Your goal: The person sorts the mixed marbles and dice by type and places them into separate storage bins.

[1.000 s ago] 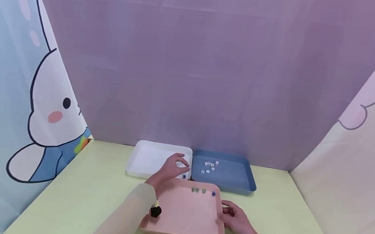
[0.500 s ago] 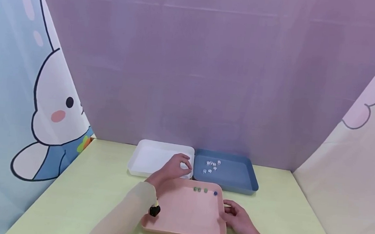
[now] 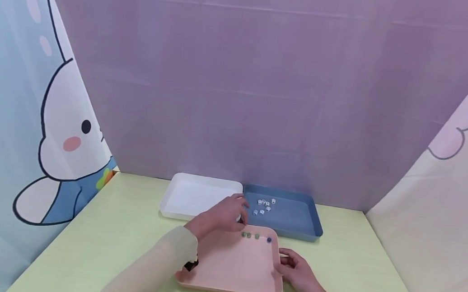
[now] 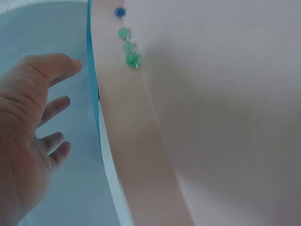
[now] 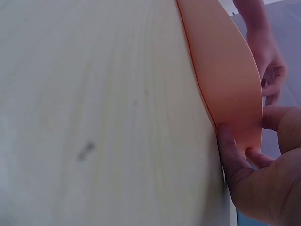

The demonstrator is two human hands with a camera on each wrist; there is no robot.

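My left hand (image 3: 229,214) hangs over the meeting corners of the white tray (image 3: 175,196), the blue tray (image 3: 294,220) and the pink tray (image 3: 229,272). In the left wrist view its thumb and fingers are loosely bent, with nothing visible between them. Just right of it, along the pink tray's far wall, lie three green marbles (image 4: 133,60) and a blue marble (image 4: 120,12). My right hand (image 3: 298,272) holds the pink tray's right wall near the far corner, with digits on the wall and at the rim (image 5: 261,89).
Several white dice (image 3: 263,204) lie in the blue tray, towards its left side. All three trays stand on a pale yellow table (image 3: 130,229). A purple curtain (image 3: 237,96) closes off the back, and printed cloths (image 3: 70,121) hang at the sides.
A blue marble seen under my left hand in the white tray has gone out of sight. That hand has moved right, towards the green marbles. My right hand stays on the pink tray.
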